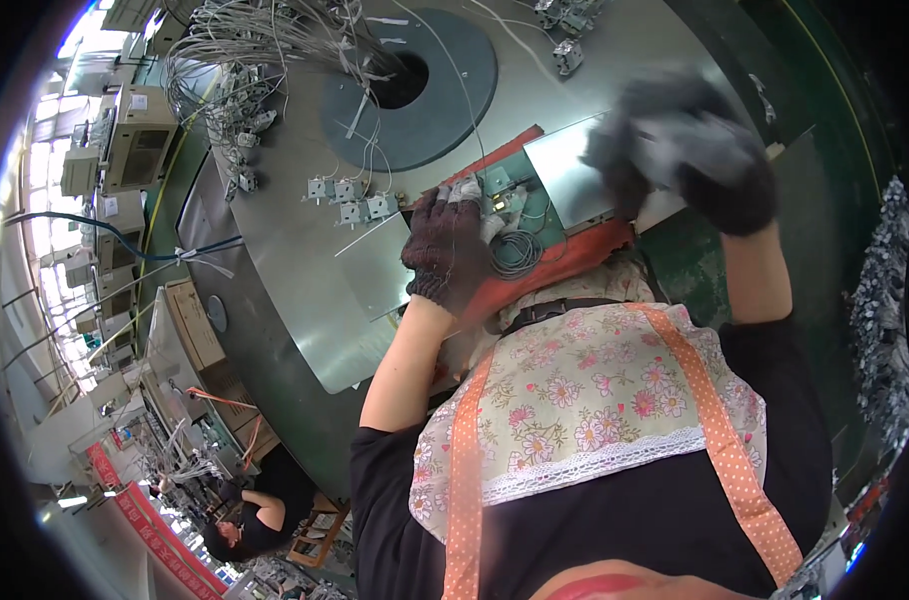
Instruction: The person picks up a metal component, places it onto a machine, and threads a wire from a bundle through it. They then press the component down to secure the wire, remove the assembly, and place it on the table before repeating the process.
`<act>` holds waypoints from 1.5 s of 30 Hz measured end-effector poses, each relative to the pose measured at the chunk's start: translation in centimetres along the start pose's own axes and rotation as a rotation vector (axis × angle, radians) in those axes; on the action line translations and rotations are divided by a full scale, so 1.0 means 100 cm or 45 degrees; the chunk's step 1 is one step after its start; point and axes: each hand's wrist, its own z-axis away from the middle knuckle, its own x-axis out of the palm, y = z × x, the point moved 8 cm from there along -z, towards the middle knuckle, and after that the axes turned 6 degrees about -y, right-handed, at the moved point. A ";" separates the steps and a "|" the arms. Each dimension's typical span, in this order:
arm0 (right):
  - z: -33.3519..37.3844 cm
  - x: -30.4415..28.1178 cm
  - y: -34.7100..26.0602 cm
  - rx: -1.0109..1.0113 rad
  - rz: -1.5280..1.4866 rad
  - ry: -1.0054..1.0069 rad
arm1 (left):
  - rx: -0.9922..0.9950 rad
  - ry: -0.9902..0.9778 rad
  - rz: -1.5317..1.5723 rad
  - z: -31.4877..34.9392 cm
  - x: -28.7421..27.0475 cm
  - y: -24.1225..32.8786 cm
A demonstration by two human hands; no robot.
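Note:
Both my hands wear dark knit gloves with grey patches. My left hand (447,240) is closed over the left side of a small assembly, fingers together; what lies under them is hidden. Beside its thumb are a coil of thin grey cable (516,254) and a small metal device with a yellow part (507,200), on a green surface. My right hand (690,155) is raised over the right end of a shiny metal sheet (565,165). Motion smears its fingers, so whether they hold anything does not show.
Small metal parts with wires (353,200) lie beyond my left hand. A grey disc (465,60) with a central hole bears a large cable bundle (265,45). Red padding (585,250) edges the work area near my apron. Another person (265,510) works at the far lower left.

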 end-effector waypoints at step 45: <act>-0.013 0.030 0.133 0.029 0.324 -0.041 | 0.030 -0.022 0.074 -0.003 -0.002 0.004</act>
